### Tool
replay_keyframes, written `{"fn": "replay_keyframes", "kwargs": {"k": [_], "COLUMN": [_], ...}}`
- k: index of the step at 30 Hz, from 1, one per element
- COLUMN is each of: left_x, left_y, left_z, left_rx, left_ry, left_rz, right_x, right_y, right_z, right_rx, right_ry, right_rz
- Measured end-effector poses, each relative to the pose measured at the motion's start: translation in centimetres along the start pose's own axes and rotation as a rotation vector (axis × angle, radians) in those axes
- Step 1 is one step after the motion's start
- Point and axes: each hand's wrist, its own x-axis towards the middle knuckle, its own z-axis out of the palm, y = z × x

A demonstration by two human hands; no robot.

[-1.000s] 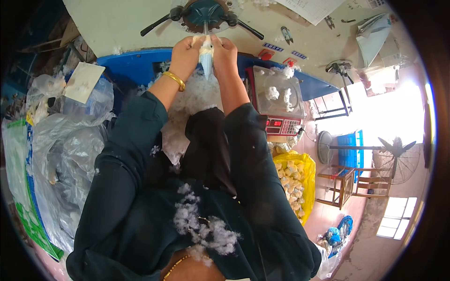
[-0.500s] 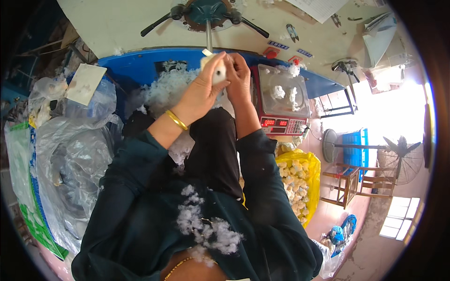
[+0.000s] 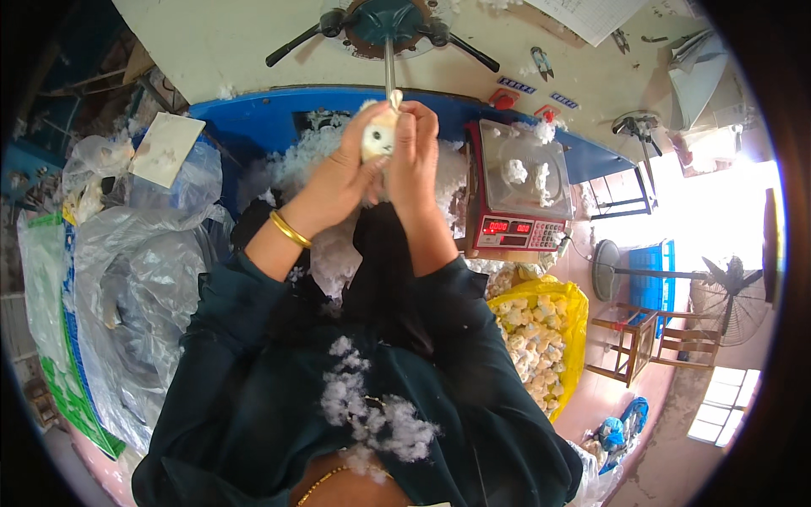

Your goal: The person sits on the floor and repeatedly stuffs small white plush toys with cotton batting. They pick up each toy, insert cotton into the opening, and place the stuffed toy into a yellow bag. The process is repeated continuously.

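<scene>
A small cream plush toy head (image 3: pixel 379 138) with dark eyes and an upright ear is held between both hands. My left hand (image 3: pixel 340 176) wraps round its left side, with the thumb low across the front. On the other side, my right hand (image 3: pixel 414 160) closes against the toy, its fingers near the ear. A thin metal tube (image 3: pixel 389 72) comes down from the dark green machine fitting (image 3: pixel 384 29) and ends at the toy's top; whether it enters the toy is hidden. White fibre stuffing (image 3: pixel 296 165) lies heaped behind and below my hands.
A red weighing scale (image 3: pixel 519 203) with tufts of fibre on its pan stands right. Below it, a yellow bag (image 3: pixel 577 317) holds many small plush pieces. Clear plastic bags (image 3: pixel 135 279) fill the left side. Black handles flank the fitting; small snippers (image 3: pixel 541 63) lie on the table.
Both hands have come slightly down with the toy, which has turned so that its face shows more. My right hand has shifted left against it. The whole view has shifted a little.
</scene>
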Motion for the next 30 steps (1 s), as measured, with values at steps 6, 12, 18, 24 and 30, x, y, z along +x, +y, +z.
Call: {"fn": "replay_keyframes", "kwargs": {"k": [6, 12, 18, 24, 30], "left_x": [1.8, -0.7, 2.9, 0.6, -1.6], "left_y": [-1.3, 0.4, 0.0, -2.2, -2.6], "left_z": [3.8, 1.4, -1.0, 1.0, 1.8], "left_rx": [0.114, -0.083, 0.135, 0.304, 0.457], "left_ry": [0.107, -0.035, -0.016, 0.163, -0.031], "left_rz": [0.139, 0.028, 0.036, 0.281, 0.222], "right_x": [2.0, -1.1, 2.0, 0.1, -1.9], "right_y": [-0.9, -2.6, -2.0, 0.0, -0.5], "right_z": [-4.9, -2.6, -0.8, -2.1, -4.3], "right_rx": [-0.009, -0.595, -0.535, -0.516, -0.606], "right_ry": [-0.227, -0.238, -0.174, -0.227, -0.192], "right_rz": [0.273, -0.246, -0.107, -0.323, -0.132]}}
